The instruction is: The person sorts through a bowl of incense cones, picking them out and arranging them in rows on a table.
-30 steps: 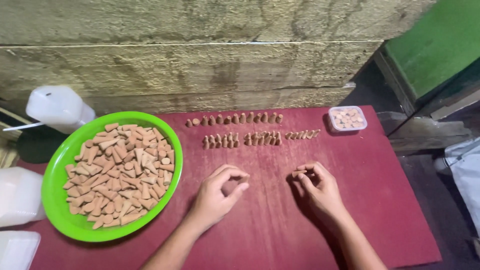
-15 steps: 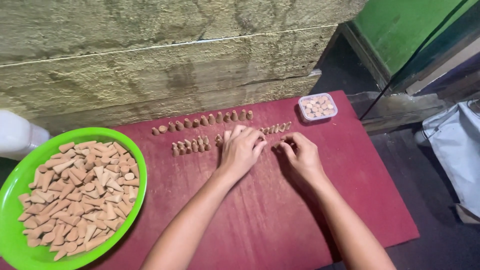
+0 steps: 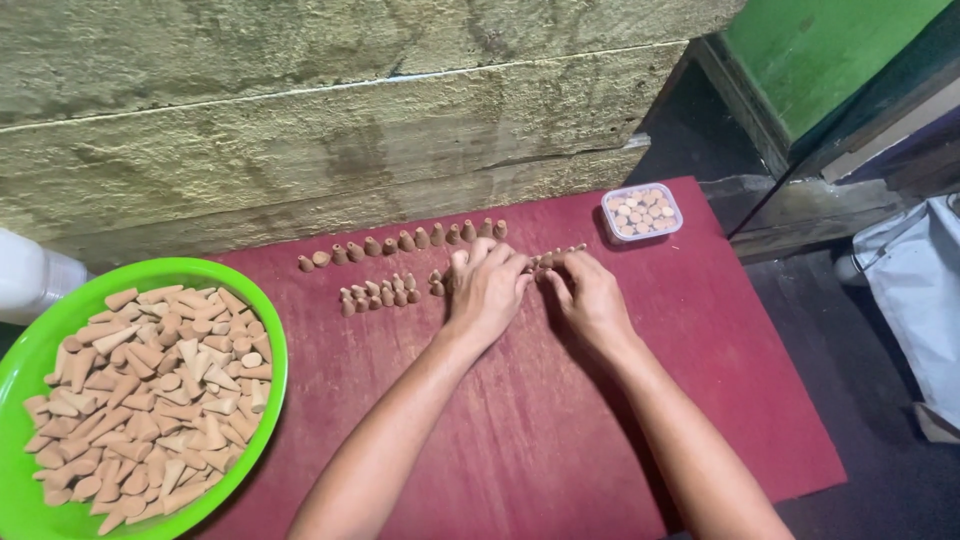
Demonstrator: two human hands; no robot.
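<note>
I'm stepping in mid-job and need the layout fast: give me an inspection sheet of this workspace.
Surface: dark red board, against a rough stone wall.
Job's things: two rows of small brown cones; green bowl heaped with loose cones.
Clutter: clear tub of round pieces; white container.
Hands: left hand and right hand on the front row; grip hidden.
Cables: nothing seen.
Surroundings: green panel; white bag.

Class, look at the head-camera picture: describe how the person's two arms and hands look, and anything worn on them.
Both forearms are bare up to the picture's bottom edge: no sleeves show. The left hand and right hand wear no gloves, and no watch, bracelet or ring is visible. The arms are slim, each hand shown from the back with knuckles visible. The fingernails are too small to judge.
</note>
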